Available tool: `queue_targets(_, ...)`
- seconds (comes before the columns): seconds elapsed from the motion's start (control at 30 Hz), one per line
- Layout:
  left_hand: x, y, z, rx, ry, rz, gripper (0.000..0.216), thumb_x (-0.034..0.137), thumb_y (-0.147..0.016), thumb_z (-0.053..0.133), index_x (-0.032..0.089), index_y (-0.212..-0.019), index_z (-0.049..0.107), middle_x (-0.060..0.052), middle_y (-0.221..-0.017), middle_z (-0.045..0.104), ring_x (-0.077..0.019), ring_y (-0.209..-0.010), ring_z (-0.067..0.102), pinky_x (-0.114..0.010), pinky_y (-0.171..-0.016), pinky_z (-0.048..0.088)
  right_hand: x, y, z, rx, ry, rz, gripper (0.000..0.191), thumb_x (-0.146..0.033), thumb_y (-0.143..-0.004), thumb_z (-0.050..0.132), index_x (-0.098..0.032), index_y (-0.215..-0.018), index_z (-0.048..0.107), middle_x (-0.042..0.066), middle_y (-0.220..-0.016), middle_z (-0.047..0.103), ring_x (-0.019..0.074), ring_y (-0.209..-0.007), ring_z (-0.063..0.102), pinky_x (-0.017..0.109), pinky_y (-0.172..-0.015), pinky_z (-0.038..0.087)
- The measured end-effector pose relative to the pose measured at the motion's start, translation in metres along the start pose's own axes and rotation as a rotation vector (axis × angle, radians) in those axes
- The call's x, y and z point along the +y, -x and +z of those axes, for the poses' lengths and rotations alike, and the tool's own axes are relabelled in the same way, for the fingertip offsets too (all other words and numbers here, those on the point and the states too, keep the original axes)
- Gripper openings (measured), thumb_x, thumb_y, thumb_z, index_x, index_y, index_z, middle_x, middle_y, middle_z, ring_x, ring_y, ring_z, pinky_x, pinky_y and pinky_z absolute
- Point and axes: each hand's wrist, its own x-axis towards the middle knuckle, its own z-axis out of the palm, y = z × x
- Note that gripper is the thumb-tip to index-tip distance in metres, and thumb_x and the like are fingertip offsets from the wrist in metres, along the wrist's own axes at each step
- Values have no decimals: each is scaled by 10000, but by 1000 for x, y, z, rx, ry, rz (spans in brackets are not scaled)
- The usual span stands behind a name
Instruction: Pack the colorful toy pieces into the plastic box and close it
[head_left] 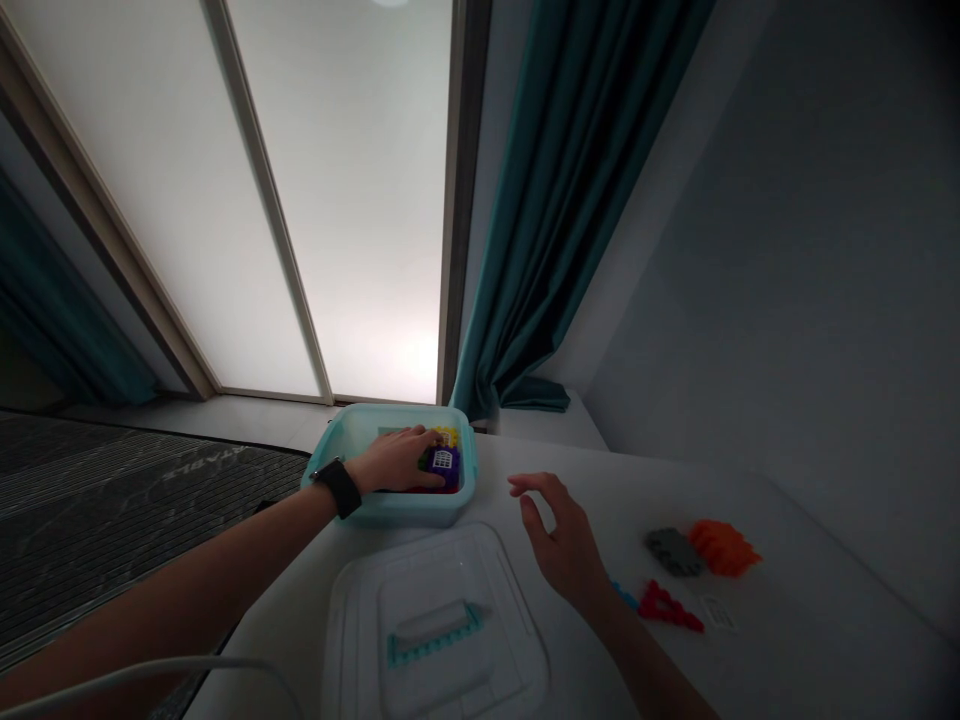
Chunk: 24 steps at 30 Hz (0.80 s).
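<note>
Left hand [394,462] reaches into a teal bin [390,510].

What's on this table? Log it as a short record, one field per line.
left hand: inside the light-blue plastic tub, against a purple toy block
right hand: open, holding nothing, above the white table
also in tub: yellow piece, red piece
on table: white plastic lid with a teal toy strip on it
loose pieces: grey, orange, red, blue
</note>
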Motion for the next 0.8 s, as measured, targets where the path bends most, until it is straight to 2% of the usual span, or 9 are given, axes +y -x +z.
queue_targets(0.13, -1, 6, -8, -4, -31, 0, 785, 644, -755, 660, 253, -1400, 443, -119, -1273, 618, -334, -1073, 624, -406, -847, 478, 1, 1, 0, -14, 7, 16, 256, -158, -922, 449, -259, -1109, 593, 36, -953, 668, 216, -919, 610, 386, -852, 466)
queue_targets(0.27, 1, 11, -22, 21, -36, 3, 693, 646, -819, 586, 252, -1377, 464, -113, -1247, 621, -310, -1031, 632, -397, -829, 481, 0, 0, -2, -15, 17, 25, 254, -170, -925, 444, -251, -1114, 594, 45, -966, 671, 218, -927, 613, 394, -855, 476)
queue_targets(0.37, 12, 12, -33, 84, -8, 57, 601, 614, -882, 516, 233, -1346, 492, -110, -1216, 623, -296, -1028, 622, -401, -851, 482, -3, 0, -9, -20, 34, 34, 255, -183, -928, 436, -245, -1117, 597, 54, -977, 674, 223, -930, 619, 397, -845, 490)
queue_targets(0.47, 35, 10, -39, 166, 40, 155, 490, 519, -923, 497, 233, -1320, 520, -98, -1193, 626, -280, -1055, 600, -387, -879, 477, -4, 4, -21, -20, 50, 45, 256, -193, -929, 436, -246, -1121, 598, 59, -1012, 679, 227, -962, 625, 403, -865, 495)
queue_targets(0.57, 68, 4, -37, 187, 76, 232, 431, 463, -932, 501, 229, -1292, 542, -89, -1193, 631, -271, -1080, 592, -382, -901, 471, 1, 15, -35, -2, 71, 64, 261, -210, -932, 437, -247, -1137, 593, 61, -1051, 684, 230, -996, 630, 409, -887, 494)
queue_targets(0.67, 103, -6, -24, 168, 87, 287, 408, 439, -929, 522, 228, -1277, 543, -80, -1195, 636, -269, -1100, 594, -387, -915, 469, 11, 32, -52, 33, 101, 106, 271, -226, -934, 436, -245, -1159, 586, 64, -1061, 686, 235, -1017, 628, 417, -902, 490)
queue_targets(0.8, 146, -28, 5, 124, 104, 359, 459, 420, -914, 555, 216, -1321, 499, -85, -1187, 647, -269, -1109, 603, -392, -946, 461, 31, 60, -82, 97, 155, 181, 284, -242, -935, 430, -238, -1177, 578, 67, -1054, 688, 233, -1011, 631, 422, -916, 491)
